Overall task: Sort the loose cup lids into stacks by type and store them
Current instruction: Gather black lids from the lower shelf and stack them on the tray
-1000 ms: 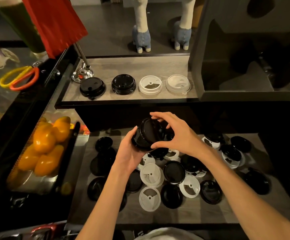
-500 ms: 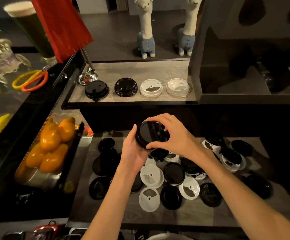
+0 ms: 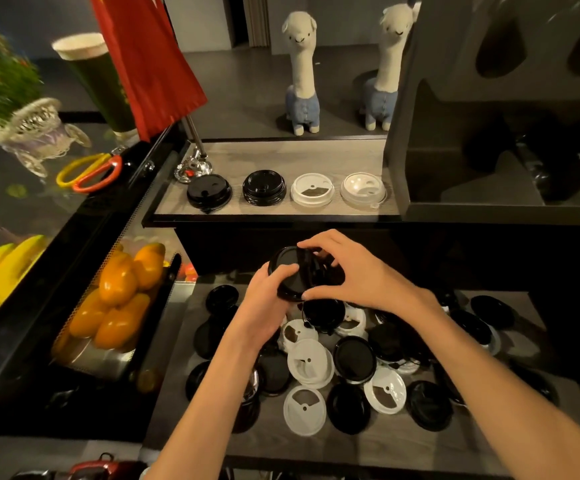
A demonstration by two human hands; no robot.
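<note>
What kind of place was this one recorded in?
Likely a café or drinks counter: loose cup lids piled on the worktop, sorted lid stacks on a shelf, a tall paper cup, and fruit in a tray.

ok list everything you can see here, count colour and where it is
lid stacks: four, two black, one white, one clear, in a row on the upper shelf
loose lids: many, black and white, piled on the lower counter
held lids: small stack, black, above the pile
llama toys: two, cream with blue, behind the shelf
flag: one, red, upper left
scissors: one, yellow and orange, left counter
peppers: several, orange, left bin
left hand: holds the held lids
right hand: holds them too
</note>
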